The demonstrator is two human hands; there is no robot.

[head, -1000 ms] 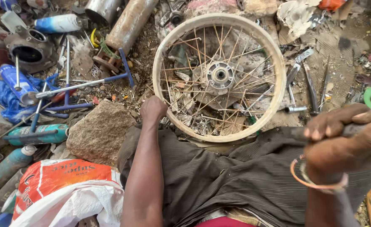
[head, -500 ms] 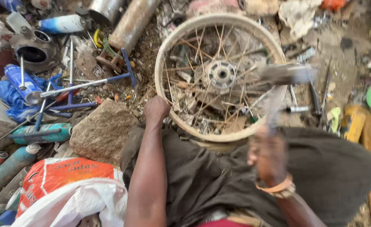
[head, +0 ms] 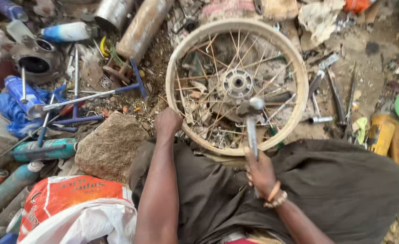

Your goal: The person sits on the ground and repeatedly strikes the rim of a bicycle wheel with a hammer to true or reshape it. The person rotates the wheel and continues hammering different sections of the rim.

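Note:
A rusty spoked wheel rim lies flat on the dirt in front of my knees, its metal hub near the centre. My left hand grips the rim's near-left edge. My right hand is closed around the handle of a metal hammer, whose head hangs over the spokes just below the hub. A bracelet sits on my right wrist. My dark trousers fill the lower frame.
A flat stone lies left of my left hand. Blue-handled wrenches, spray cans, cylinders and an orange and white sack crowd the left. Loose wrenches and rods lie right of the rim, with a yellow can.
My right hand has swung in from the right with the hammer and brought its head down over the spokes. My left hand has stayed on the rim.

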